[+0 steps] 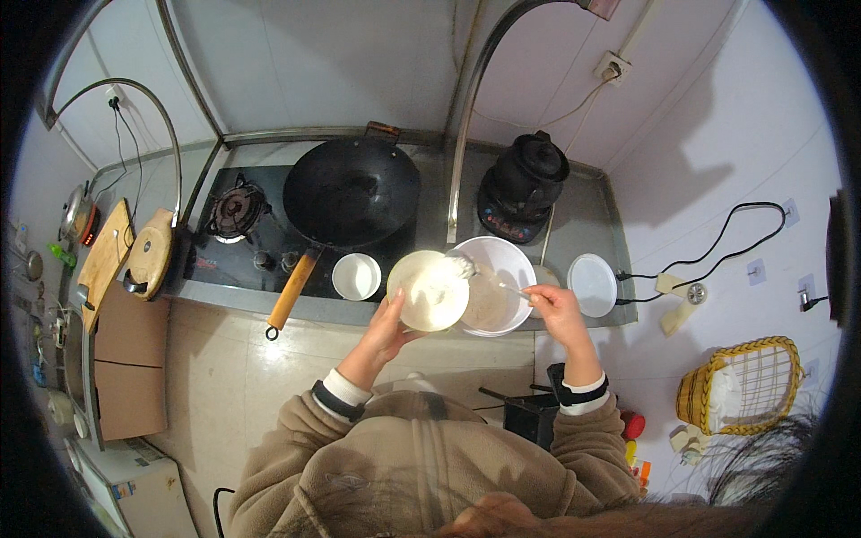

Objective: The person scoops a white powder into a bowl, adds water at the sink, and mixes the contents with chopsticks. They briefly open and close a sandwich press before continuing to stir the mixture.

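My left hand grips a pale yellowish bowl by its near left side. White powder, possibly flour, lies in that bowl. In my right hand is the handle of a metal spoon. A heap of the white powder covers the spoon's head, at the bowl's right rim. Beneath the spoon stands a wide white plastic tub with a pale brownish inside; I cannot tell its contents. The bowl overlaps the tub's left edge. Left of my left hand sits a small white bowl, with something white inside.
A black wok rests on the gas hob, its wooden handle jutting past the counter edge. A black electric pot stands behind the tub. A white round lid lies to the right. A metal frame post rises behind the bowl.
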Tool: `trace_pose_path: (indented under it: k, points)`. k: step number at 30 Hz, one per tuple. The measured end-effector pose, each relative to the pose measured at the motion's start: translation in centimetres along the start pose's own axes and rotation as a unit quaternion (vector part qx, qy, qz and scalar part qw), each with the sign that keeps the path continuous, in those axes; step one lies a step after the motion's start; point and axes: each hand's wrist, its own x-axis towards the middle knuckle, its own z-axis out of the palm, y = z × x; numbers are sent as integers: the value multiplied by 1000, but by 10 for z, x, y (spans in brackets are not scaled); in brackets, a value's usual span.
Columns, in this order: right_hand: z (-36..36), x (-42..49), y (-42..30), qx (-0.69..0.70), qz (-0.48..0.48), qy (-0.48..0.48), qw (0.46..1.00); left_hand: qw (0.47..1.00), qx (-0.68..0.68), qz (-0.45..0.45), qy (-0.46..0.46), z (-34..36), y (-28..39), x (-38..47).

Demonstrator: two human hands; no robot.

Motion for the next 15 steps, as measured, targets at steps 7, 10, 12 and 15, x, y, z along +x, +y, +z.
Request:
trace_pose_path:
  k: [7, 10, 12, 15]
  points:
    - [4, 12, 47, -396, -18, 31, 917, 1000, 16, 7, 7, -33, -5, -22]
    - [27, 29, 64, -502, -15, -61, 863, 1000, 13, -4, 21, -48, -12, -39]
    - [41, 41, 71, -489, -12, -72, 869, 999, 20, -17, 20, -59, -20, -51]
    - [53, 50, 71, -480, -14, -73, 874, 999, 12, -38, 20, -76, -32, -73]
